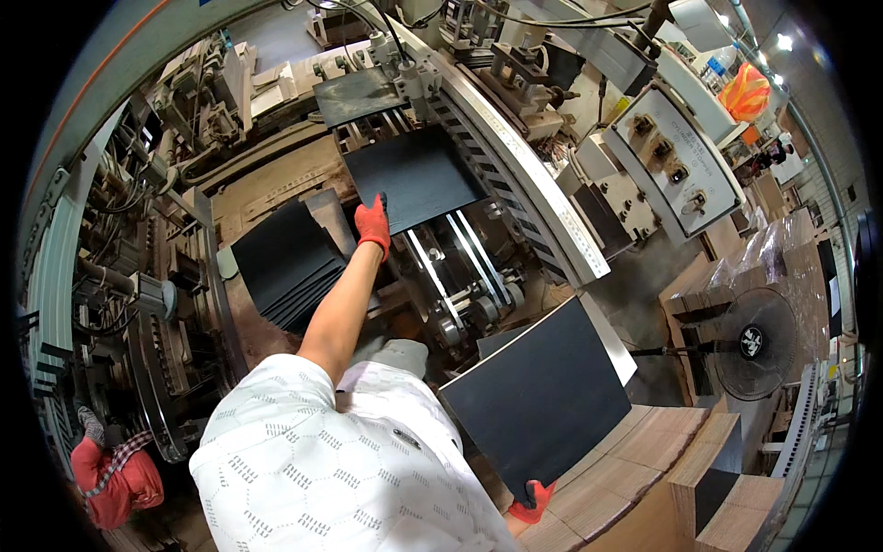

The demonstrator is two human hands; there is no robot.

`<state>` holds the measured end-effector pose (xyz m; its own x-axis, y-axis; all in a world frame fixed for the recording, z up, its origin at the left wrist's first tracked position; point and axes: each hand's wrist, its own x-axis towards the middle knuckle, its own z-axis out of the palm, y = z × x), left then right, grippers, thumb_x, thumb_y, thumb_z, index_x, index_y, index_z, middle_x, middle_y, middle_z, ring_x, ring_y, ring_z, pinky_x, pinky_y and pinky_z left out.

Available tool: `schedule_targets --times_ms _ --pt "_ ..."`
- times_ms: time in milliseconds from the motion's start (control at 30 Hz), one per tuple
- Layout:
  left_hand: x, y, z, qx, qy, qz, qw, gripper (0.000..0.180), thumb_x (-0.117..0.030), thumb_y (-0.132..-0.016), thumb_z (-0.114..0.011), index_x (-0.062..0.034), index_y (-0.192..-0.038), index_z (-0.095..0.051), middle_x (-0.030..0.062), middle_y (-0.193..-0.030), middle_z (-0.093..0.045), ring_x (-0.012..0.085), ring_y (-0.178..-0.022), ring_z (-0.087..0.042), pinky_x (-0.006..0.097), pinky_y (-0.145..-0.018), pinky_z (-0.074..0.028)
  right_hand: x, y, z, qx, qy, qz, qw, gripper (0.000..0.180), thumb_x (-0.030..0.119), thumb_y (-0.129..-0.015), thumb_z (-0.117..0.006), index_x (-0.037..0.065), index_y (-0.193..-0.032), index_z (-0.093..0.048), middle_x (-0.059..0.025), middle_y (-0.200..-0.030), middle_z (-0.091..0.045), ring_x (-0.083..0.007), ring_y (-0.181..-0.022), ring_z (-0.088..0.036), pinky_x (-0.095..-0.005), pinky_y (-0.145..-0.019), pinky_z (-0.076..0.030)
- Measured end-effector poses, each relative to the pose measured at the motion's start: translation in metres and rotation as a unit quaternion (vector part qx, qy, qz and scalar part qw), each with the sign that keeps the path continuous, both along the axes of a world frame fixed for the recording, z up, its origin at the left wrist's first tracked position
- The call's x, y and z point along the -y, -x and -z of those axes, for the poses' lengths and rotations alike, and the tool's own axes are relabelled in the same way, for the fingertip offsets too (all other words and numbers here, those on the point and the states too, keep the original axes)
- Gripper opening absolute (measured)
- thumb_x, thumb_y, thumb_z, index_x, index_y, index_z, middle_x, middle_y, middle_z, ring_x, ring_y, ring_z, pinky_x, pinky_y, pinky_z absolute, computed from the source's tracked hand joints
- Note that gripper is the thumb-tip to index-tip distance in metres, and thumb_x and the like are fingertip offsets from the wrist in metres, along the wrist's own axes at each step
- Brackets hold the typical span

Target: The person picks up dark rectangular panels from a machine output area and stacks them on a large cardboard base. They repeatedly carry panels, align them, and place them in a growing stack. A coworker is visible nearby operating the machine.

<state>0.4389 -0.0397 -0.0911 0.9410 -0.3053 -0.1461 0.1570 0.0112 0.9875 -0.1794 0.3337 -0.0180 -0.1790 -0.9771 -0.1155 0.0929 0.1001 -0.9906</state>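
My left hand [372, 225], in a red glove with dark fingertips, grips the left edge of a black rectangular panel [418, 175]. That panel lies on the pale belts [474, 248] of a machine. Down at the right, my right hand [532, 501], also gloved in red, holds another black board [543, 396] by its near corner. Its thumb lies over the face and the other fingers are partly hidden. This board is tilted beside my body, with a light edge showing. Left of my left forearm lies a fanned stack of black panels [290, 262].
A further dark panel [357, 97] lies deeper in the machine. A metal rail [543, 175] bounds the belts on the right, near a control box [676, 161]. Stacked brown boards [635, 451] and a black fan [754, 343] stand at right. Red cloth [115, 483] shows lower left.
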Motion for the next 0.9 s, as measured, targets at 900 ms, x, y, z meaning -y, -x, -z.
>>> schedule_targets --times_ms 900 --pt "-0.002 -0.005 0.002 -0.026 0.032 0.066 0.997 0.04 -0.034 -0.087 -0.077 0.0009 -0.085 -0.059 0.0025 -0.076 -0.055 0.0147 -0.069 -0.044 0.035 -0.063 -0.041 0.069 -0.064 -0.02 0.005 -0.112 0.096 0.989 0.036 0.009 -0.088 -0.069 -0.003 -0.122 -0.062 -0.0075 -0.112 -0.065 -0.0199 -0.095 -0.065 -0.0327 -0.088 -0.051"
